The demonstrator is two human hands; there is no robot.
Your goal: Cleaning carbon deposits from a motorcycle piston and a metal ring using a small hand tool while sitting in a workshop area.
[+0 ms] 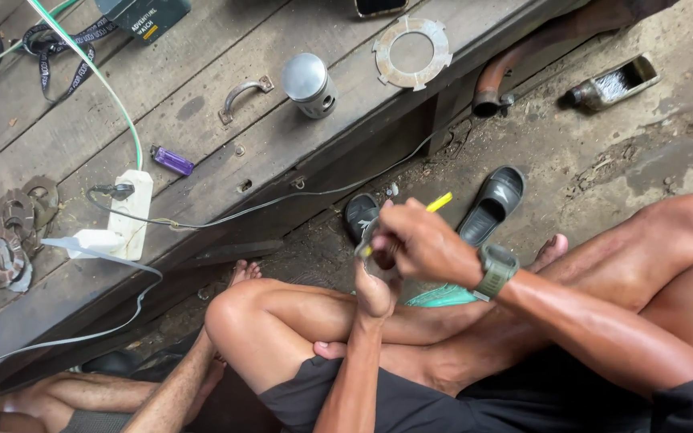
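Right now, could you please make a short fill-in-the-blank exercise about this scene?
1. The right hand holds a thin ____ tool.
2. The metal piston lies on the wooden ____.
3. A small ____ lighter lies near the white power strip.
4. The right wrist wears a green ____.

Missing words: yellow; platform; purple; watch

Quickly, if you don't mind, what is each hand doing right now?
Left hand: closed around a small part, mostly hidden.
Right hand: closed on a yellow-handled tool.
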